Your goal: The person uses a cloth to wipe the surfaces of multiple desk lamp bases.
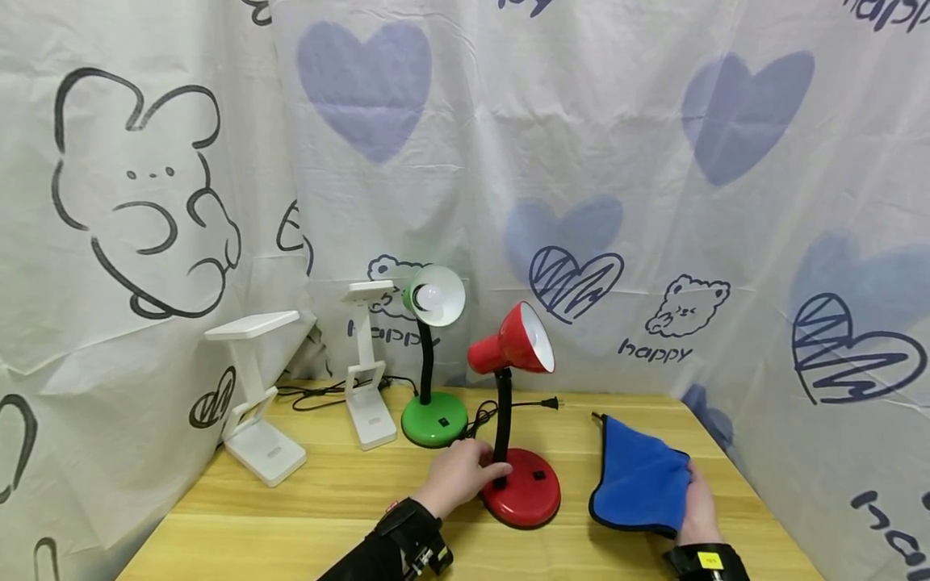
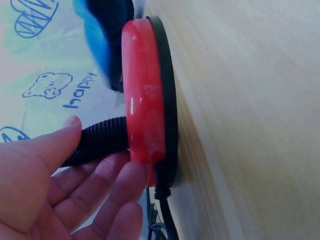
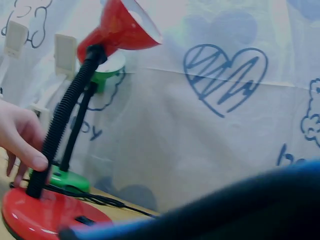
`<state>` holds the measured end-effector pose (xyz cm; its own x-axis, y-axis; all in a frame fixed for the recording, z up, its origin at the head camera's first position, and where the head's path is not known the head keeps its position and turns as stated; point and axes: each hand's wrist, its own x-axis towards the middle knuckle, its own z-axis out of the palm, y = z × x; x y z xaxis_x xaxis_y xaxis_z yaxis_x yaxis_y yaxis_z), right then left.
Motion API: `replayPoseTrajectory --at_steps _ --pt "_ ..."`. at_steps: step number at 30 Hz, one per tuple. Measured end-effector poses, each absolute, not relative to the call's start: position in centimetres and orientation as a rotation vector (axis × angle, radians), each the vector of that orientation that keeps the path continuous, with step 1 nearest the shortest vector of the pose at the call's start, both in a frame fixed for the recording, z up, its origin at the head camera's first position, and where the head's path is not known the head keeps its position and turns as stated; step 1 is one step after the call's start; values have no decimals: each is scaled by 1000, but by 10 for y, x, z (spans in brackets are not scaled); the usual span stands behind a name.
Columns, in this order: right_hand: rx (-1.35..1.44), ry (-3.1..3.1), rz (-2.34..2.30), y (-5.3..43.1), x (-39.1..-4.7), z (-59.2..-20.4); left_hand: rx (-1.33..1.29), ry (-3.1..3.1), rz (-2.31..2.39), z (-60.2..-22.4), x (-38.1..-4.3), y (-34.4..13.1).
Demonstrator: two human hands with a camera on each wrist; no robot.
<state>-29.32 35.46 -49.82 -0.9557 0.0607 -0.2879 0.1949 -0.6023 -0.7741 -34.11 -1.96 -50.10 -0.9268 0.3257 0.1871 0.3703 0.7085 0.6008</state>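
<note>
A red desk lamp [image 1: 521,494] with a black flexible neck stands upright on the wooden table. My left hand [image 1: 459,478] is at the bottom of its neck [image 2: 102,140], thumb on one side and curled fingers on the other, close to the red base [image 2: 142,90]. To the right of the lamp, my right hand [image 1: 699,507] grips a blue cloth [image 1: 643,480] with black edging by its right side. The cloth hangs above the table, and part of that hand is hidden behind it. In the right wrist view the cloth [image 3: 240,210] blurs across the lower right.
Behind the red lamp stands a green desk lamp [image 1: 434,420]. Two white folding lamps [image 1: 370,415] are at the left. Black cords lie along the back, one ending in a plug [image 1: 550,403]. A printed curtain [image 1: 479,161] hangs behind the table [image 1: 349,492].
</note>
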Motion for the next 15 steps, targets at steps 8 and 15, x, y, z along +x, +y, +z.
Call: replayPoseTrajectory --at_steps 8,15 --pt "584 1083 -3012 380 -288 -489 -594 -2860 -947 -495 -335 -20" --pt "764 1164 -2983 395 -286 -496 -594 -2964 -808 -491 -314 -26"
